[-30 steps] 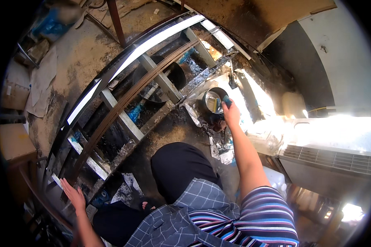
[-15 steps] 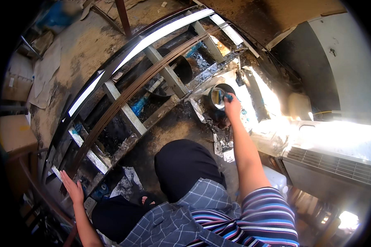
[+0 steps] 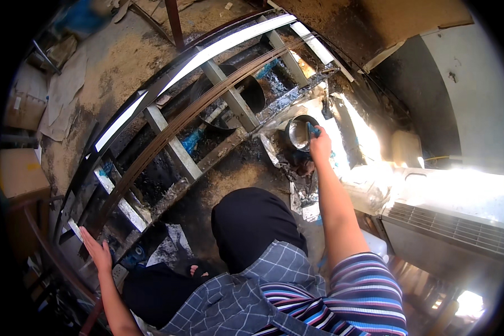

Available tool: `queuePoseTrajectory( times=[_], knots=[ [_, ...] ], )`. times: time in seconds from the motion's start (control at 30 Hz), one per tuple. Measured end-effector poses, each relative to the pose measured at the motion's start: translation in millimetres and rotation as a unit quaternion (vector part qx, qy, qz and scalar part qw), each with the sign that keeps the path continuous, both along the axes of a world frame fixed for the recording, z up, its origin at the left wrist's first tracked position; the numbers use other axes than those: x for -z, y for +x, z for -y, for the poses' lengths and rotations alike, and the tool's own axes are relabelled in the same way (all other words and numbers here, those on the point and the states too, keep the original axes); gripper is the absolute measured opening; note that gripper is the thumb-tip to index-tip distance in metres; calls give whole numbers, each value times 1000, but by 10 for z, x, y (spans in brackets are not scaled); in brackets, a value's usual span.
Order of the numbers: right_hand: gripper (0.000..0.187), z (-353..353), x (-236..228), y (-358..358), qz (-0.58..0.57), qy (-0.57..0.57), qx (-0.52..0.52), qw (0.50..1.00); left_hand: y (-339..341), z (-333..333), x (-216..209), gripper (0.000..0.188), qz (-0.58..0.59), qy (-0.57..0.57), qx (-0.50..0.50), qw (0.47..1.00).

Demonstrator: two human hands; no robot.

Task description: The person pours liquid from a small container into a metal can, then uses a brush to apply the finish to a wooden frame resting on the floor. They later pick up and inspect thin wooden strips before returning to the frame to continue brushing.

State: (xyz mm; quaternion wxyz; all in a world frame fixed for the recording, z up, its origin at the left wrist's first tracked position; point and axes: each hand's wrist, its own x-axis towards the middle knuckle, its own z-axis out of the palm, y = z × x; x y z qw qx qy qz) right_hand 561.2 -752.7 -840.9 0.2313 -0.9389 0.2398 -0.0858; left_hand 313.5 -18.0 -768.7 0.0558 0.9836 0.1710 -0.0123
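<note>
My right hand is closed around a small blue-handled tool, whose lower end reaches into a dark round can. The can's inside looks pale and shiny; the tool's tip cannot be made out. At the lower left, my left hand lies with fingers stretched out by the near-left end of a metal frame. A bundle of long thin brown rods lies lengthwise across the frame's crossbars. Close to my left fingers is the lower end of this bundle.
A long white strip runs along the frame's far side. Under the crossbars sits a dark round bucket. A metal-grilled unit stands at the right, and cardboard boxes at the left. Stained paper litters the floor.
The blue-handled tool has tilted and shifted slightly in the can, with my right hand still on it. My left hand stays at the frame's end.
</note>
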Motion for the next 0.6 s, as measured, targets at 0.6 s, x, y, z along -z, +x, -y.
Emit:
queuePoseTrajectory(
  times=[0.6],
  knots=[
    [26, -58, -883, -58, -21, -166, -131, 977, -114, 0, -91, 90, 68, 16, 10, 998]
  ],
)
